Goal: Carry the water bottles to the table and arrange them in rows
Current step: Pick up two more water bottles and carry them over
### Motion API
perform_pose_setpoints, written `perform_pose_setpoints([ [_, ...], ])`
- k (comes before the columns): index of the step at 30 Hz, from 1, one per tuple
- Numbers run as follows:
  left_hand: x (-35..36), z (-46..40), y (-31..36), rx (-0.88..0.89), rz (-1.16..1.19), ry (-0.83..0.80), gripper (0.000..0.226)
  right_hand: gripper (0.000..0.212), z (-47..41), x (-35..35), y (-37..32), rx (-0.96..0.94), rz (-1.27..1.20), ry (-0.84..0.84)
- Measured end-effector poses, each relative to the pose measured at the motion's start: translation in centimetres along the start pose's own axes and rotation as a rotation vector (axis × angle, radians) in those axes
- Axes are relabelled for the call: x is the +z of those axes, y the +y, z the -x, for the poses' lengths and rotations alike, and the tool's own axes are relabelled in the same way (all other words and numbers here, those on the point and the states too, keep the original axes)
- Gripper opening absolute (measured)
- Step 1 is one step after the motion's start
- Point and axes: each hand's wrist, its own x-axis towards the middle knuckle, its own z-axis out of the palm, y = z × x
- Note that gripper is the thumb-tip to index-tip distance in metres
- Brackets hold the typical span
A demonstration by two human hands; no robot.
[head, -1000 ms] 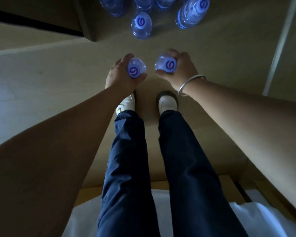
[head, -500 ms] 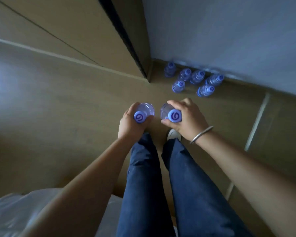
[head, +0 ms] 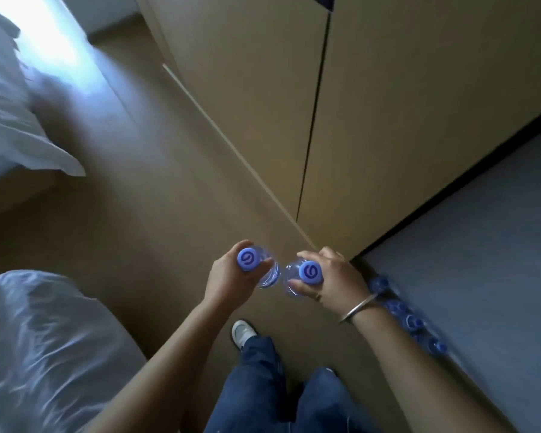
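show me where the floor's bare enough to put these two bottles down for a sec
Bare floor lies ahead of the left hand, between the white bedding and the wardrobe doors. It is crowded below the right hand, where the remaining bottles line the grey wall.

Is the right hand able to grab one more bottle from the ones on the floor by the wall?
Probably not right now. The right hand already grips a bottle, so it has no free fingers. The floor bottles stand below the right forearm, along the wall, well under the hand.
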Motion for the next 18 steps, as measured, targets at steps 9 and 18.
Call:
perform_pose_setpoints([
  [9, -14.6, -3.3, -4.0, -0.005, 0.115, 0.236, 0.021, 0.048, -8.5, 0.5, -14.8, -0.177, 0.09, -0.003],
  [18, -23.7, -6.4, -7.1, -0.012, 0.132, 0.365, 0.022, 0.023, -15.3, 2.6, -26.1, -0.291, 0.077, 0.027],
])
